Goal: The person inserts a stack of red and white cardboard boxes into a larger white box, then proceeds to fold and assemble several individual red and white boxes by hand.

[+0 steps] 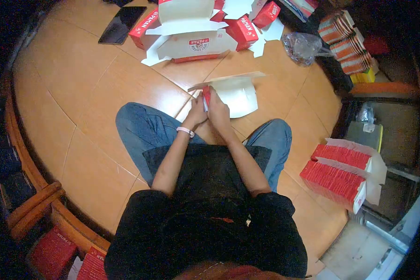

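Between my knees, a partly folded cardboard food box lies with its white inside facing up. Its left end has a red printed flap, which stands up between my hands. My left hand, with a pale band on the wrist, closes on that flap from the left. From the right, my right hand presses on the same flap, fingers bent around it. Both hands almost touch, and the fingertips are partly hidden.
Ahead, several folded red and white boxes lie in a pile beside a dark tablet-like panel. A clear plastic bag sits at the upper right. Flat red cartons are stacked at my right, and more red cartons at lower left.
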Tool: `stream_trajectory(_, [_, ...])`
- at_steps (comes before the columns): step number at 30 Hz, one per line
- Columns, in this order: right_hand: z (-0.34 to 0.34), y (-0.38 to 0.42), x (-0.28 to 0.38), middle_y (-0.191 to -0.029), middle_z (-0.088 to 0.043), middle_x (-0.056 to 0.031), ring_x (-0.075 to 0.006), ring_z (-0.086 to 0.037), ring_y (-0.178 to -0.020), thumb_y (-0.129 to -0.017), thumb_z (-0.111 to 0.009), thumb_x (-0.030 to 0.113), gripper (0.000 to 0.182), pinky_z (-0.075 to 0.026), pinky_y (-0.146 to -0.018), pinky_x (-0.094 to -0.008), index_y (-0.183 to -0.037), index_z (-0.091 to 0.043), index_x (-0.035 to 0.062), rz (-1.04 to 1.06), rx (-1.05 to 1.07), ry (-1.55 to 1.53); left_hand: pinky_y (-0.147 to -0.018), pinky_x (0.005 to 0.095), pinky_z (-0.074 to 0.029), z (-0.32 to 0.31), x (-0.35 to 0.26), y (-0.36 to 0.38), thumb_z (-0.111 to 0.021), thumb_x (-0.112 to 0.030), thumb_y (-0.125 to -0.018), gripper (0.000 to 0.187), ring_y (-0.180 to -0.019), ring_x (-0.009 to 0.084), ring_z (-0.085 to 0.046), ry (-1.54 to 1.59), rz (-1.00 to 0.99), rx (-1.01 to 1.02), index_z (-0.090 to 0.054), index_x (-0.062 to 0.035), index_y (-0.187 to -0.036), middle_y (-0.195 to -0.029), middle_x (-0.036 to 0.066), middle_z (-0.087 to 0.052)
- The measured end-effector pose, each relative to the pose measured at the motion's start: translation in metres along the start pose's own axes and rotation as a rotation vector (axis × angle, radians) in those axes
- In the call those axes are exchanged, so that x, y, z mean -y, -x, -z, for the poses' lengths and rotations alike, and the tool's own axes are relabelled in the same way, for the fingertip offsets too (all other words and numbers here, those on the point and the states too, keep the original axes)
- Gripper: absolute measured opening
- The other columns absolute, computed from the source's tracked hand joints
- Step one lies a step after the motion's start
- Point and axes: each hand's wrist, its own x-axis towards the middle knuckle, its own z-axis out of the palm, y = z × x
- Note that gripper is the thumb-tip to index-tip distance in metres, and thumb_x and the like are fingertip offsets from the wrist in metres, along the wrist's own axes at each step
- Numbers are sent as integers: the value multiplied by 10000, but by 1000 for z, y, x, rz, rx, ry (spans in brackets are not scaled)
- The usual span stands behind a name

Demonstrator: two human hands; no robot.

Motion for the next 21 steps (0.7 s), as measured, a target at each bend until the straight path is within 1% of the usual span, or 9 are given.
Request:
stream_trajectory(1, [0,-1,0,-958,-587,-239,-405,-594,-748,-796,-499,77,480,-482,-604,-471,-1249,-346,35,2,-18,7,-933,405,-386,-11,15,-6,-629,-302,-744,893,-1112,440,-444,5,1,-5,-79,-1,-1380,-1211,362,-389])
stream_trajectory(4, [1,-1,3,-954,-589,-225,-398,-595,-742,-799,-494,74,468,-485,-599,-465,-1243,-353,31,-28,7,-14,-864,429,-427,-14,25,-17,-611,-302,-757,753,-1013,434,-512,106,-254,-112,-231,-11,-1338,-1117,339,-478])
stream_trajectory(6, [-6,2,-7,-927,-584,-204,-387,-597,-689,-819,-471,105,473,-489,-571,-460,-1269,-332,65,-8,18,33,-761,458,-458,29,-29,2,-597,-271,-751,552,-875,416,-568,89,132,-34,-416,-23,-1211,-945,290,-573])
stream_trajectory(7, [-9,3,-9,-900,-578,-184,-377,-599,-635,-838,-448,136,477,-494,-544,-454,-1294,-312,99,7,26,83,-649,468,-471,32,-34,5,-582,-234,-742,316,-720,392,-593,74,57,-248,-569,-21,-975,-749,231,-605])
stream_trajectory(11, [-16,11,-13,-864,-571,-189,-375,-596,-628,-832,-427,96,491,-495,-549,-447,-1308,-306,95,72,67,86,-581,430,-487,40,-31,-12,-578,-255,-737,239,-614,363,-599,-147,-10,-325,-647,-33,-791,-669,202,-606])
stream_trajectory(15, [-29,9,-14,-881,-582,-211,-387,-597,-700,-826,-446,104,452,-485,-602,-465,-1269,-363,77,-15,69,14,-597,415,-493,38,-26,-17,-579,-274,-747,267,-632,361,-606,-115,-48,-274,-649,-28,-826,-688,194,-615])
stream_trajectory(19, [1,10,-24,-896,-594,-227,-396,-587,-786,-825,-474,174,383,-457,-693,-480,-1195,-460,74,-160,144,-96,-665,399,-492,48,-46,-5,-571,-327,-774,341,-714,339,-624,103,114,-291,-638,-6,-870,-733,182,-635])
stream_trajectory(20, [16,8,-28,-876,-593,-198,-370,-569,-796,-808,-506,212,373,-445,-719,-448,-1155,-498,78,-189,-32,157,-691,396,-489,50,-52,3,-567,-348,-782,372,-743,333,-627,197,188,-327,-633,0,-896,-754,180,-642])
stream_trajectory(21, [19,8,-50,-892,-572,-181,-348,-544,-780,-795,-521,161,319,-426,-734,-429,-1099,-519,64,-41,-468,47,-744,392,-475,54,-60,11,-568,-315,-795,401,-877,327,-600,225,220,-247,-560,-16,-1062,-950,185,-618])
